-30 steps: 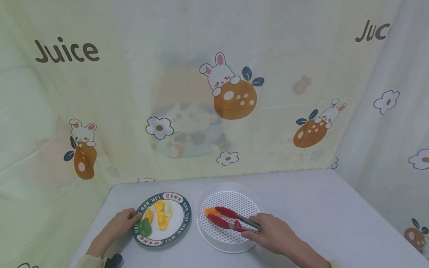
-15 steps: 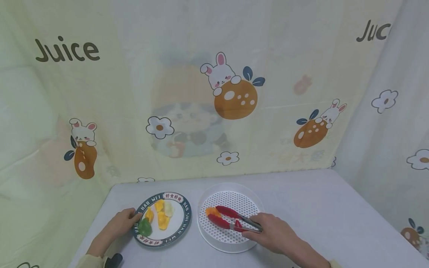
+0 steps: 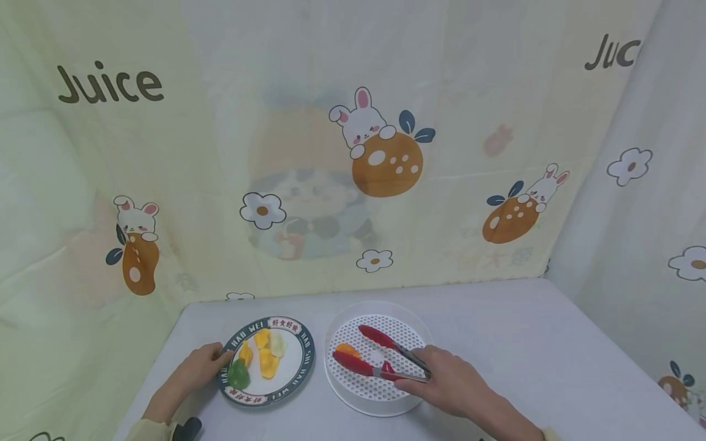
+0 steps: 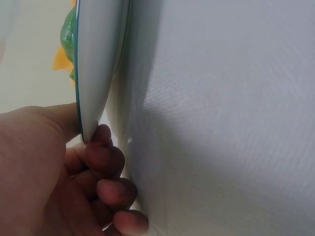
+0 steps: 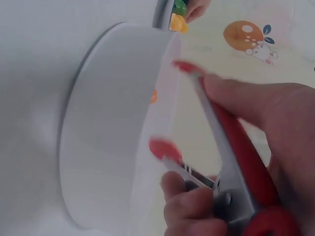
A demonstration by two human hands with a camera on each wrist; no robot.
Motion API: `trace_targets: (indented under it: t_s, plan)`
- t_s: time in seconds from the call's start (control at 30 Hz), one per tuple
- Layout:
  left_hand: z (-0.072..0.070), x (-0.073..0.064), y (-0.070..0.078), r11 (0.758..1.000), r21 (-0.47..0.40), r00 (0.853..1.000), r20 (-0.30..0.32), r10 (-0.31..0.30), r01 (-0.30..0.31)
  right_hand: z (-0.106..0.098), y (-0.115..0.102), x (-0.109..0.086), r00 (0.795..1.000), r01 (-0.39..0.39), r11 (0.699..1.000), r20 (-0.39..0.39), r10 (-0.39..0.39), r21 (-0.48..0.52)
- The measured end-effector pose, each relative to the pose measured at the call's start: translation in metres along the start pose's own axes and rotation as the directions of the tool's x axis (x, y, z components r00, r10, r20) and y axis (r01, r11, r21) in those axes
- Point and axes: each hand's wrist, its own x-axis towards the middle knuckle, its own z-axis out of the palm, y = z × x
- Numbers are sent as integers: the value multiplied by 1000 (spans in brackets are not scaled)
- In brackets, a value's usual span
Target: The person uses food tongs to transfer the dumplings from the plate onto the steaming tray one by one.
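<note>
My left hand (image 3: 201,366) pinches the left rim of a plate (image 3: 306,361) with a dark patterned border; in the left wrist view the thumb lies over the rim and the fingers curl below. Several yellow pieces (image 3: 268,362), a pale piece (image 3: 277,345) and a green piece (image 3: 239,375) lie on the plate. My right hand (image 3: 449,376) grips red-tipped metal tongs (image 3: 380,370) above a round white steamer basket (image 3: 353,407) with a perforated floor. The tongs' arms are spread apart. An orange piece (image 3: 347,350) lies in the basket at its left, partly hidden by the nearer tong tip.
The plate and basket stand side by side on a white-covered table (image 3: 496,343). A printed curtain (image 3: 309,153) hangs along the back edge and both sides. A dark object (image 3: 187,429) shows near my left sleeve.
The tongs have spread wider and let go of the orange piece, which now lies in the basket. My left hand and the plate have stayed put.
</note>
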Motion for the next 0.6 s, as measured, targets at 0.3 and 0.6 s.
trace_targets:
  t_s: [0.3, 0.6]
  plan:
    - [0, -1, 2, 1000, 3, 1000, -6, -2, 2, -1, -10, 0, 999, -38, 999, -10, 39, 26]
    - [0, -1, 2, 1000, 3, 1000, -8, -2, 2, -1, -24, 3, 998, 46, 998, -44, -45, 36]
